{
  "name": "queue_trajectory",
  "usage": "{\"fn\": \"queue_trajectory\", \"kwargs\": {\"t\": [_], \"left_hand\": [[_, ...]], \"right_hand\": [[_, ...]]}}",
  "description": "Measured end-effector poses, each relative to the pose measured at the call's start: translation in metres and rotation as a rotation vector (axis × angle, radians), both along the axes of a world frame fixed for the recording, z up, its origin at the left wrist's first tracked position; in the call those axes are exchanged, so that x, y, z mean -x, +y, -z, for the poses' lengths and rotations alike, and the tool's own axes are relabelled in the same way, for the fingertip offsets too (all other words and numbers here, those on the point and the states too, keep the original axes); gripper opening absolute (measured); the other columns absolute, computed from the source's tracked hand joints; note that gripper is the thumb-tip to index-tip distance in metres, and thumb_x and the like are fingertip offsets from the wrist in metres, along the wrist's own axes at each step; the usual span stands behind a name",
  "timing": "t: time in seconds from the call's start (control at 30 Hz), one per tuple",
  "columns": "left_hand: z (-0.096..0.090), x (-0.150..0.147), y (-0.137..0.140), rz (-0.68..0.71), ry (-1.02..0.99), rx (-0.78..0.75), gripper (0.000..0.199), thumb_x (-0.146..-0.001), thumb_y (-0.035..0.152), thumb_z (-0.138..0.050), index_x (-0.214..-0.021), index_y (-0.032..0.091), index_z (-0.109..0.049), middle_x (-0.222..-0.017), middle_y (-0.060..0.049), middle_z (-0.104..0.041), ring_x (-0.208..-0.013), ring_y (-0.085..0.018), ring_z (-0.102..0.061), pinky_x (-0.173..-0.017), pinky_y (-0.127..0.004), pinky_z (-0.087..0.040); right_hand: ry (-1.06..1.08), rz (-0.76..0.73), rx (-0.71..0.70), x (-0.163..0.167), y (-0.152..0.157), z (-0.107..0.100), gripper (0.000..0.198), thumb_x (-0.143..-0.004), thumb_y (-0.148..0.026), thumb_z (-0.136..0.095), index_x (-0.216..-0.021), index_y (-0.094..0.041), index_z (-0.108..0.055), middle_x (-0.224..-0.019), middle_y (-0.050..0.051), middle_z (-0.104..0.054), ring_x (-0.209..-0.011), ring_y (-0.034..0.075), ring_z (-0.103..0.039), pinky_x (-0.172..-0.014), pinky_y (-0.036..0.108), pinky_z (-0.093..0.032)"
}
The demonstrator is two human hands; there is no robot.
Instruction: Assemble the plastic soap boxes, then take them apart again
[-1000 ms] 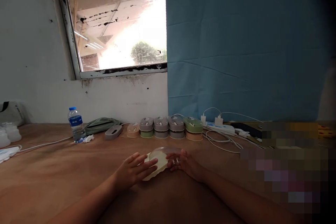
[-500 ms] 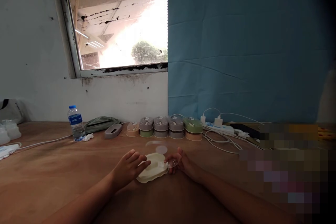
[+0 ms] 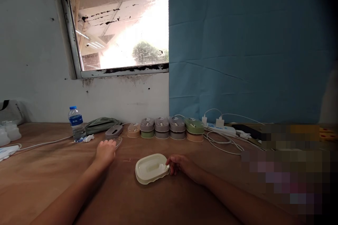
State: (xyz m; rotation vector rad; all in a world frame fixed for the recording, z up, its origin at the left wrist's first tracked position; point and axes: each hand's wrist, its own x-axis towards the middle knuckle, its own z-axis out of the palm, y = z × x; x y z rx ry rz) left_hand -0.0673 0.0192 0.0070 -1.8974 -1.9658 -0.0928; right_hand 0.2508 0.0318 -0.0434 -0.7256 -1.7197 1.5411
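Note:
A cream-coloured oval lid (image 3: 149, 168) lies on the brown table with a shallow recess and a small whitish glare or tab near its right end. My right hand (image 3: 182, 166) pinches the lid's right edge with curled fingers. To the left, my left hand (image 3: 105, 152) is closed, fingers curled forward, just in front of a grey oval lid (image 3: 117, 129) with a slot. A thin clear plastic piece (image 3: 119, 143) sticks out beside its fingers; most of it is hidden or hard to see.
Along the wall stand several stacked lunch boxes (image 3: 161, 127), a smaller peach box (image 3: 133, 130), a green pouch (image 3: 101, 124) and a water bottle (image 3: 76, 126). A power strip (image 3: 221, 129) with chargers and a looped white cable (image 3: 224, 143) lies at the back right.
My left hand has moved left and away from the cream lid, along with the clear plastic piece that was above it. My right hand stays at the lid's right edge.

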Motion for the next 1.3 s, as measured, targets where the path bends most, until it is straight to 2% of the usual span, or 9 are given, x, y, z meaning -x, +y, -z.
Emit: {"fn": "queue_trajectory", "kwargs": {"t": [0.17,0.37,0.67,0.87,1.03,1.13,1.2,1.3], "left_hand": [[0.004,0.026,0.008,-0.115,-0.068,0.092,0.019,-0.075,0.018,-0.044,-0.079,0.015,-0.061,-0.090,-0.013,-0.065,-0.088,-0.028,-0.057,-0.071,-0.036,-0.037],[0.006,0.042,0.013,-0.185,-0.133,0.144,0.021,-0.074,0.015,-0.041,-0.079,0.017,-0.061,-0.094,-0.012,-0.066,-0.090,-0.028,-0.059,-0.071,-0.036,-0.038],[0.006,0.051,0.014,-0.226,-0.174,0.141,0.021,-0.073,0.016,-0.042,-0.081,0.018,-0.061,-0.096,-0.012,-0.065,-0.092,-0.028,-0.058,-0.072,-0.036,-0.040],[0.007,0.052,0.014,-0.215,-0.181,0.119,0.020,-0.074,0.018,-0.040,-0.080,0.018,-0.059,-0.097,-0.011,-0.064,-0.092,-0.027,-0.058,-0.071,-0.036,-0.040],[0.009,0.055,0.015,-0.217,-0.184,0.113,0.020,-0.073,0.019,-0.041,-0.079,0.018,-0.059,-0.095,-0.012,-0.065,-0.090,-0.028,-0.058,-0.070,-0.036,-0.041],[0.008,0.056,0.016,-0.219,-0.172,0.105,0.020,-0.072,0.018,-0.041,-0.081,0.018,-0.059,-0.093,-0.012,-0.064,-0.088,-0.027,-0.058,-0.070,-0.036,-0.041],[0.009,0.053,0.015,-0.212,-0.149,0.079,0.022,-0.071,0.021,-0.044,-0.087,0.017,-0.059,-0.097,-0.013,-0.062,-0.092,-0.028,-0.056,-0.074,-0.037,-0.040],[0.015,0.036,0.013,-0.175,-0.098,-0.009,0.035,-0.068,0.024,-0.049,-0.101,0.014,-0.054,-0.108,-0.015,-0.054,-0.106,-0.030,-0.045,-0.087,-0.041,-0.033]], "right_hand": [[-0.028,0.000,-0.013,-0.002,-0.001,-0.001,0.028,-0.078,-0.038,-0.048,-0.079,-0.013,-0.061,-0.059,0.000,-0.059,-0.057,0.012,-0.054,-0.058,0.026,-0.038],[-0.045,0.000,-0.011,-0.002,-0.003,-0.002,0.025,-0.078,-0.037,-0.049,-0.080,-0.014,-0.060,-0.061,0.000,-0.059,-0.059,0.012,-0.054,-0.060,0.026,-0.039],[-0.071,0.001,-0.018,-0.002,-0.004,-0.003,0.028,-0.076,-0.040,-0.053,-0.081,-0.014,-0.060,-0.062,0.000,-0.058,-0.060,0.012,-0.054,-0.063,0.027,-0.040],[-0.106,0.019,-0.073,-0.001,-0.006,-0.005,0.025,-0.076,-0.039,-0.052,-0.080,-0.014,-0.058,-0.061,-0.001,-0.057,-0.058,0.012,-0.053,-0.059,0.026,-0.040],[-0.178,0.066,-0.200,-0.001,-0.008,-0.004,0.023,-0.076,-0.038,-0.052,-0.080,-0.016,-0.056,-0.062,-0.002,-0.053,-0.054,0.011,-0.049,-0.050,0.022,-0.036],[-0.238,0.111,-0.318,-0.001,-0.013,-0.007,0.014,-0.073,-0.030,-0.057,-0.080,-0.018,-0.058,-0.067,-0.002,-0.051,-0.059,0.011,-0.046,-0.053,0.023,-0.035],[-0.269,0.142,-0.394,-0.001,-0.018,-0.010,0.011,-0.070,-0.023,-0.060,-0.080,-0.019,-0.060,-0.073,-0.001,-0.049,-0.063,0.012,-0.044,-0.056,0.023,-0.035],[-0.391,0.149,-0.585,0.000,-0.025,-0.013,0.020,-0.068,-0.016,-0.057,-0.087,-0.021,-0.058,-0.086,0.001,-0.047,-0.064,0.011,-0.044,-0.058,0.022,-0.037]]}}
